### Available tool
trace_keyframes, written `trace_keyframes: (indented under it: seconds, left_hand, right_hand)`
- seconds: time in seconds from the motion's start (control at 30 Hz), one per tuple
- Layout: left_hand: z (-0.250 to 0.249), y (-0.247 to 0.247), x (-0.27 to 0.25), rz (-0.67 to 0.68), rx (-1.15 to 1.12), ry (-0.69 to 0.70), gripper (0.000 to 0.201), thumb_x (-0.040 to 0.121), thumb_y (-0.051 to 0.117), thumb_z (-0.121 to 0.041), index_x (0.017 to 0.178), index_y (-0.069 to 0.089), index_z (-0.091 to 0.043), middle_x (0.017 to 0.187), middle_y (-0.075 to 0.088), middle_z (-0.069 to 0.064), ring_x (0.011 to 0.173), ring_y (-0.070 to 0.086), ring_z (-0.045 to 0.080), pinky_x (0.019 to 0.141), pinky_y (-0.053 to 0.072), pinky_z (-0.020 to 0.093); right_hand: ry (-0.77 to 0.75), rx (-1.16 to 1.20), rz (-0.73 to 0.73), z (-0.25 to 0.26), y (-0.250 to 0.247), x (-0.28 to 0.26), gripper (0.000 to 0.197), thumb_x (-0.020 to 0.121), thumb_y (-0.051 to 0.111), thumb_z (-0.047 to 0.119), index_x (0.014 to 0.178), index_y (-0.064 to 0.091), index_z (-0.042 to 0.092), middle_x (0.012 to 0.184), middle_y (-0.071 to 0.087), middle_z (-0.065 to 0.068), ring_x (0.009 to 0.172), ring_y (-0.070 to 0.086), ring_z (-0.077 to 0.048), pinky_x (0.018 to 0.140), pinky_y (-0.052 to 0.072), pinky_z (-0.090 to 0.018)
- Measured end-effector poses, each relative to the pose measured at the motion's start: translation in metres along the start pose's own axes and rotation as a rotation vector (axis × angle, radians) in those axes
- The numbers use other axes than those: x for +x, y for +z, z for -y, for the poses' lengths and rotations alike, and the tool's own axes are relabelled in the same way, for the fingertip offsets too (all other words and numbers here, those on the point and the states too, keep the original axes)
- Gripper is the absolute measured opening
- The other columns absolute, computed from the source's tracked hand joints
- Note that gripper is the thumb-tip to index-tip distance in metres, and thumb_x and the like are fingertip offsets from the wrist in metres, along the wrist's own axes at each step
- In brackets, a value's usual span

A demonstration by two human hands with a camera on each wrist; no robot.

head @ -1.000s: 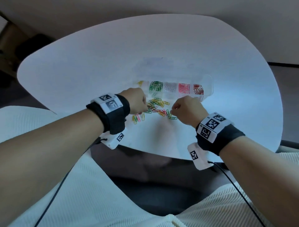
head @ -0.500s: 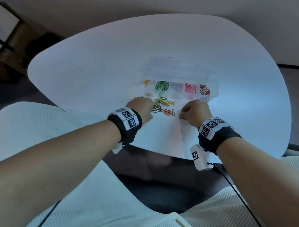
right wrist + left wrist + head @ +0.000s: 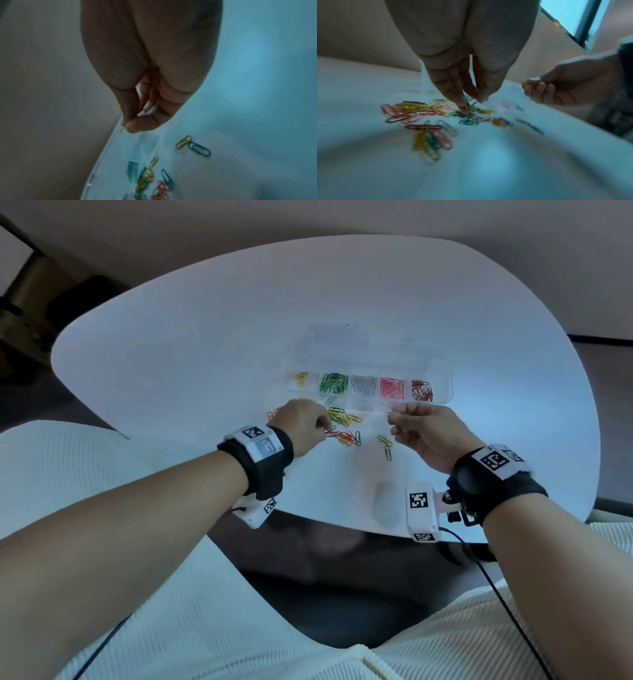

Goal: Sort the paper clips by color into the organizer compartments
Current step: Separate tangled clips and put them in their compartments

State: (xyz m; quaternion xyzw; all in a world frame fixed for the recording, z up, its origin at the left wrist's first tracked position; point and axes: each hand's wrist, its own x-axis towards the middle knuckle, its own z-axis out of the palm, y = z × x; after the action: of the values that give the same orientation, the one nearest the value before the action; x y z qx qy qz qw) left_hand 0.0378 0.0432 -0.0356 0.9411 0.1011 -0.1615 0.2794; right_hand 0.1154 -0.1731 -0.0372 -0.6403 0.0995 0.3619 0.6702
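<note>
A clear organizer [image 3: 442, 371] lies on the white table, its compartments holding yellow, green, silver, pink and red clips. A loose pile of mixed clips [image 3: 342, 426] [image 3: 423, 112] lies just in front of it. My left hand [image 3: 301, 426] [image 3: 471, 102] reaches into the pile and pinches a green clip [image 3: 473, 102] between thumb and finger. My right hand [image 3: 394, 416] [image 3: 125, 126] is raised near the organizer's front edge, pinching a yellow clip [image 3: 121, 130] [image 3: 524, 81] between thumb and forefinger.
A yellow clip and a green clip [image 3: 387, 446] [image 3: 199, 148] lie apart to the right of the pile. The table's near edge [image 3: 342, 525] runs just behind my wrists. Dark furniture [image 3: 27, 302] stands on the floor at the far left.
My right hand has lifted off the table and moved up toward the organizer with a yellow clip. My left hand has shifted a little and stays in the pile.
</note>
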Motion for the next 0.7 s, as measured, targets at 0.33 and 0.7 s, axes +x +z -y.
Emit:
trace_keyframes:
  seconds: [0.33, 0.7]
  left_hand:
    - [-0.003, -0.009, 0.010, -0.004, -0.674, -0.217, 0.031, 0.084, 0.053, 0.017, 0.084, 0.068, -0.010, 0.081, 0.067, 0.005, 0.073, 0.065, 0.015, 0.080, 0.056, 0.030]
    - [-0.025, 0.021, 0.022, -0.020, 0.152, -0.026, 0.024, 0.090, 0.050, -0.029, 0.111, 0.062, -0.033, 0.105, 0.065, -0.001, 0.096, 0.061, 0.026, 0.072, 0.044, 0.029]
  right_hand:
    - [0.195, 0.263, 0.022, 0.008, 0.001, -0.001, 0.024, 0.087, 0.038, 0.015, 0.070, 0.054, 0.009, 0.065, 0.047, -0.005, 0.052, 0.042, -0.017, 0.051, 0.034, -0.023]
    - [-0.105, -1.157, -0.309, -0.024, 0.015, 0.009, 0.016, 0.084, 0.071, 0.034, 0.095, 0.073, 0.022, 0.086, 0.065, 0.000, 0.081, 0.064, -0.021, 0.070, 0.048, -0.026]
